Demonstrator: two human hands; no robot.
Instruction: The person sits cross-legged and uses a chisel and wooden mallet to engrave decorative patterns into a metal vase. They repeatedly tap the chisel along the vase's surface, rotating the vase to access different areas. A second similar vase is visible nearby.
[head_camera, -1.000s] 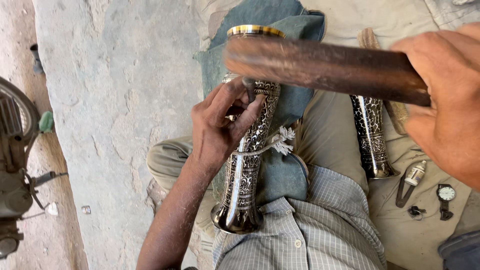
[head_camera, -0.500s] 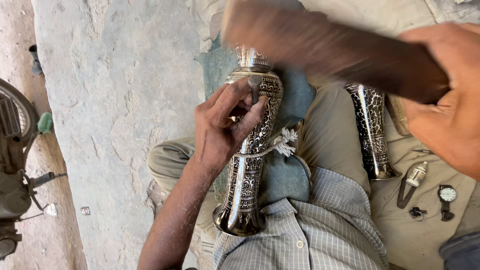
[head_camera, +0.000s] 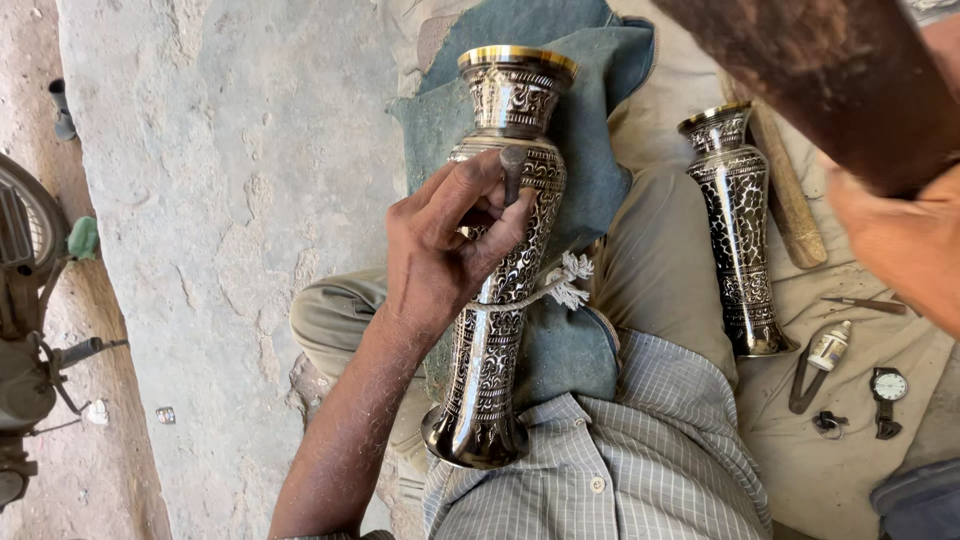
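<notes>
1. Engraving is the step in hand, as I judge it: the left hand (head_camera: 450, 255) is pinching a small metal punch (head_camera: 512, 172) in closed fingers and pressing its tip against the tall engraved vase (head_camera: 500, 260).
2. The right hand (head_camera: 895, 245) is gripping a dark wooden mallet (head_camera: 830, 80), raised at the far right, fingers wrapped round the handle.
3. The vase is lying across the person's lap on a blue cloth (head_camera: 590, 130), long axis running near to far, gold-rimmed mouth pointing far, flared base near the checked shirt (head_camera: 640, 440).
4. Next, a square mallet blow on the punch head seems called for, with the vase kept from rolling.
5. A second vase (head_camera: 735, 230) is lying to the right, parallel.
</notes>
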